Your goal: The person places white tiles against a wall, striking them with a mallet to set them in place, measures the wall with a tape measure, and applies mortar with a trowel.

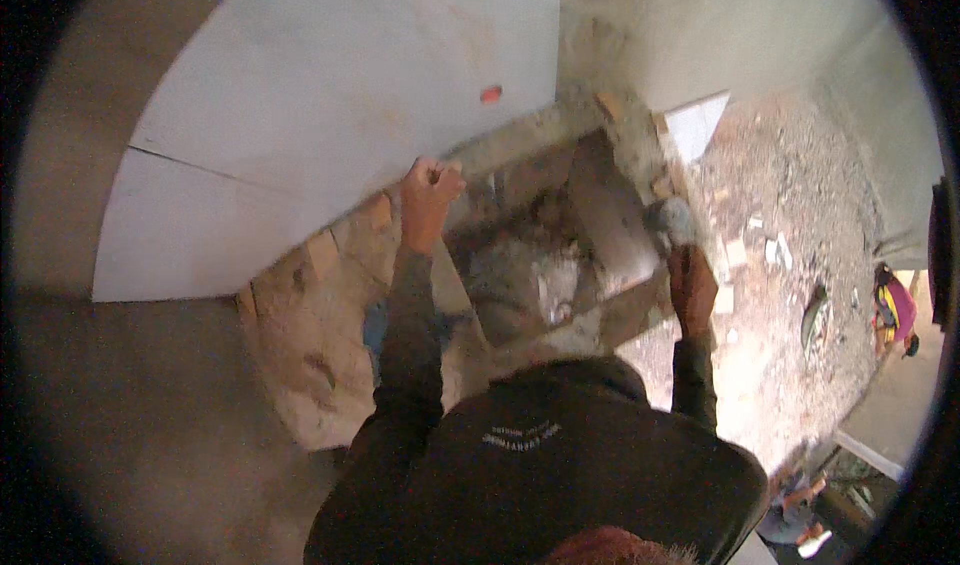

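Observation:
My left hand [430, 195] is raised at the lower edge of a large white wall panel [340, 85], its fingers curled; whether anything small is inside them is unclear. The panel has a thin dark seam at the left and a small red opening [490, 94]. My right hand [693, 295] grips a tool with a grey, rounded head [672, 220], blurred, at the right side of a rough recessed basin [510, 245]. The basin has dusty, pale debris inside and a cement-smeared rim with small tan pieces [323, 257] along it.
A white board [693, 125] leans beyond the basin. Rubble ground [770, 335] with scattered white pieces spreads to the right. A person in purple [895, 310] is at the far right, another person [795, 515] at the lower right. Plain grey walls [820, 35] enclose the space.

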A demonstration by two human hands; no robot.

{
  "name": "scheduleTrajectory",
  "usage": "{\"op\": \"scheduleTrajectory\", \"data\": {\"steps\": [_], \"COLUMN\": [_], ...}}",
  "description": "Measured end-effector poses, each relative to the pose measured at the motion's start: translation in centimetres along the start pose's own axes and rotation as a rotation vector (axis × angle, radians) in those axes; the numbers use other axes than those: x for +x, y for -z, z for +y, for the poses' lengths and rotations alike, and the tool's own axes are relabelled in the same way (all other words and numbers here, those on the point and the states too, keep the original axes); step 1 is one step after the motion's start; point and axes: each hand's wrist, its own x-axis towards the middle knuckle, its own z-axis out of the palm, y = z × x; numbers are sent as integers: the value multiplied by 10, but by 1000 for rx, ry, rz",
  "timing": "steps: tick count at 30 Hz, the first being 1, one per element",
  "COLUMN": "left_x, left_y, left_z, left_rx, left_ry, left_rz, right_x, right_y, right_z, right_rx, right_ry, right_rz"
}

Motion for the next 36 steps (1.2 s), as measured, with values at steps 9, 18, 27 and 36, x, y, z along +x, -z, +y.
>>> {"op": "scheduleTrajectory", "data": {"steps": [9,18,27,36], "left_x": [22,73,67,107], "left_y": [-66,-91,-96,-101], "left_z": [-105,-83,-86,93], "left_rx": [-1174,-1640,-1187,983], "left_ry": [277,323,394,-1081], "left_rz": [117,276,120,-279], "right_x": [9,19,31,16], "right_y": [14,-7,6,-11], "right_z": [22,65,59,64], "right_rx": [-86,-185,-151,-228], "right_ry": [-15,-57,-15,199], "right_rz": [-40,-162,-360,-113]}}
